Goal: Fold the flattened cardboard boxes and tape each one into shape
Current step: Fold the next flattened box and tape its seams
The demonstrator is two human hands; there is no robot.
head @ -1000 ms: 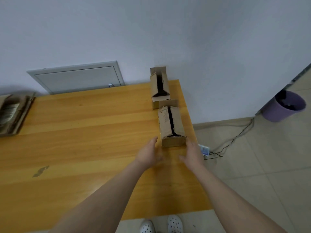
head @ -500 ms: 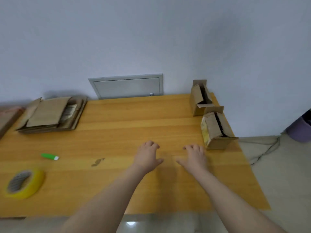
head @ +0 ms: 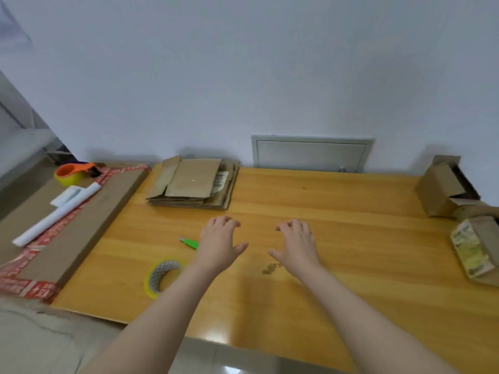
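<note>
Both hands are empty, the left hand (head: 219, 242) and right hand (head: 295, 244) spread flat over the table (head: 351, 265). Just beyond the left hand lies the stack of flat boxes (head: 193, 184). Best to take only the top one, with both hands. The tape roll (head: 163, 276) waits near the left wrist.

Both forearms bare to the frame edge, no sleeves in view; left hand (head: 219, 240) and right hand (head: 296, 242) bare too, nothing worn on wrists or fingers.

Both hands (head: 258, 242) empty, spread over table (head: 351, 238); flat box stack (head: 193, 183) just beyond, tape roll (head: 163, 276) near L wrist.
</note>
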